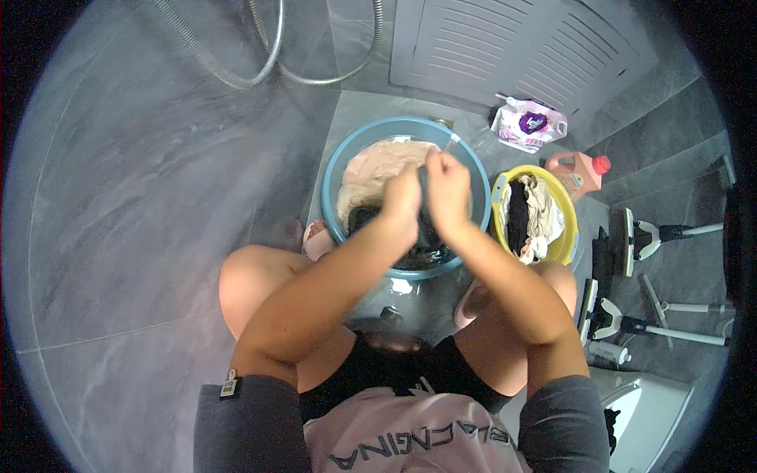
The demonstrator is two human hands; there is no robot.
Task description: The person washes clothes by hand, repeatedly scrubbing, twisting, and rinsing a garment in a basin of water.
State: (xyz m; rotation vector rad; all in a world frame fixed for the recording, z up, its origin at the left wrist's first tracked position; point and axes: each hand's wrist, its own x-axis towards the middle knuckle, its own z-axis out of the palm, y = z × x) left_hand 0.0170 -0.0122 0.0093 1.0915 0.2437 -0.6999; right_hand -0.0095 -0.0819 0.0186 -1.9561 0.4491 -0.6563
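Note:
A round blue plastic basin [332, 195] stands on the tiled floor between my feet, with water and clothes in it. Pale pink-beige cloth [378, 168] lies at its far left part, and dark wet cloth [364, 219] is nearer me. Both hands are over the basin, close together. My left hand [403, 192] and my right hand [447, 183] grip a piece of dark cloth [423, 195] between them; much of it is hidden by the hands and forearms.
At right stands a yellow basin [572, 227] of light and dark clothes. Beyond it are a pink jug with a red cap [582, 174] and a white-purple refill pouch [529, 125]. Flat-head mops [628, 242] lean at far right. Metal shower hoses [331, 81] hang beyond the blue basin.

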